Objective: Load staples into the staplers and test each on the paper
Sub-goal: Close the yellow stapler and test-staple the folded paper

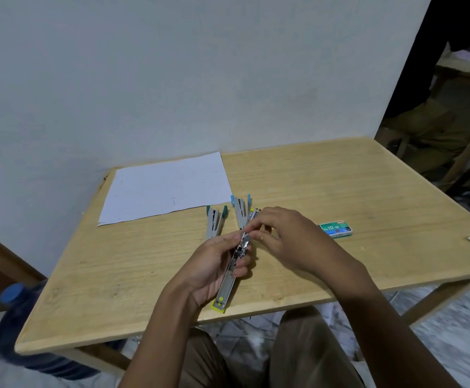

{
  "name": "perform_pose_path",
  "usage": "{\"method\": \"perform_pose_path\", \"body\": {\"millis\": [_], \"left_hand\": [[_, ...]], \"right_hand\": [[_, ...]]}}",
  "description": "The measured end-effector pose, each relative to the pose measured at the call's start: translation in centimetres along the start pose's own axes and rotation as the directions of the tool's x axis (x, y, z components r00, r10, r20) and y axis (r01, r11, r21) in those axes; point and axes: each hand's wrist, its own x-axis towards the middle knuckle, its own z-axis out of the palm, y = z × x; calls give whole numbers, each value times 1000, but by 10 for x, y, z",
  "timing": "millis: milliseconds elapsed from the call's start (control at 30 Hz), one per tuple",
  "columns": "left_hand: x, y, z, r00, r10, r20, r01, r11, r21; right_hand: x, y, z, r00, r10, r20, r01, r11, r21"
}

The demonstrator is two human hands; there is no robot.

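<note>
Head: stapler (pixel 228 278) at table (pixel 298 296) edge (near)

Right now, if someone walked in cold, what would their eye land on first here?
Two hands work at the near middle of the table: the left hand grips an opened yellow-ended stapler while the right hand pinches at its upper end. Just behind them a green-tipped stapler and a blue-tipped stapler lie splayed open, beside the white paper at the back left. A green staple box sits to the right.
</note>
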Motion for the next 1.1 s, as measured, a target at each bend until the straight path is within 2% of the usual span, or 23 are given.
{"method": "perform_pose_path", "body": {"millis": [267,400,567,900,1100], "left_hand": [[-1,0,3,1000,9,-26,-10,1000,-22],[-1,0,3,999,10,-39,-10,1000,-6],[-1,-1,2,1000,-8,-29,8,1000,-7],[1,-3,0,1000,7,17,-7,1000,-5],[4,-4,-5,999,-2,53,3,1000,-15]], "right_hand": [[10,-9,-2,993,-54,103,70,984,-165],[11,-6,0,998,-19,53,25,993,-117],[12,-4,-8,994,-1,111,6,999,-50],[19,-10,-11,975,-99,198,144,964,-223],[23,-13,-13,971,-71,228,134,953,-271]]}}
